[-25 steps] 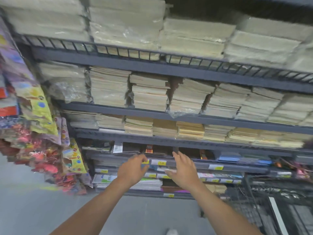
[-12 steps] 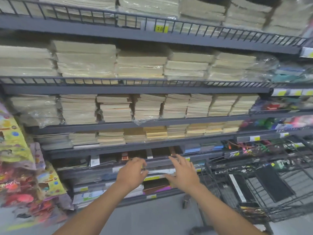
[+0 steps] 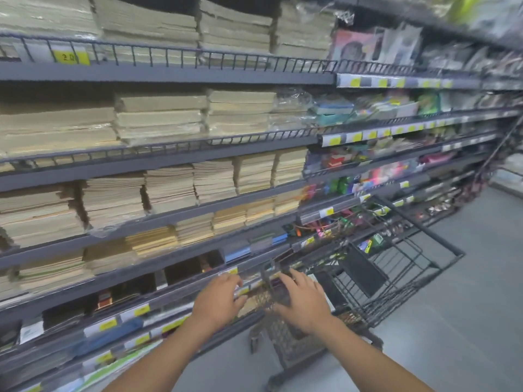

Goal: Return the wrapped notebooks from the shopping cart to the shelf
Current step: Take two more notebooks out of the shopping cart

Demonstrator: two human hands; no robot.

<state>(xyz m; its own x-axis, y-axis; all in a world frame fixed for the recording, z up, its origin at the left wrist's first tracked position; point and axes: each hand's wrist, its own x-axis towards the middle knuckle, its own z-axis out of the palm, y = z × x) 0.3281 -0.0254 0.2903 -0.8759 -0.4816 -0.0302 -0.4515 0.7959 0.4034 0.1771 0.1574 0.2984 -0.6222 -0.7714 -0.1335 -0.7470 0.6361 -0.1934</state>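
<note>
Grey shelves (image 3: 169,162) run across the view, packed with stacks of wrapped notebooks (image 3: 167,188) showing their pale page edges. A black wire shopping cart (image 3: 418,250) stands at the lower right against the shelving. My left hand (image 3: 218,299) hovers in front of a low shelf edge, fingers apart and holding nothing. My right hand (image 3: 304,301) reaches over the cart's near corner, fingers spread, also with nothing in it. The cart's contents are blurred; I make out only a dark flat item inside.
Yellow price tags (image 3: 107,325) line the low shelf rails. Colourful stationery (image 3: 382,171) fills the shelves to the right. Grey floor (image 3: 467,321) stretches beyond the cart on the right.
The view has swung to the right, bringing the cart fully into sight. Both hands moved right from the low shelf toward the cart's near corner, still holding nothing.
</note>
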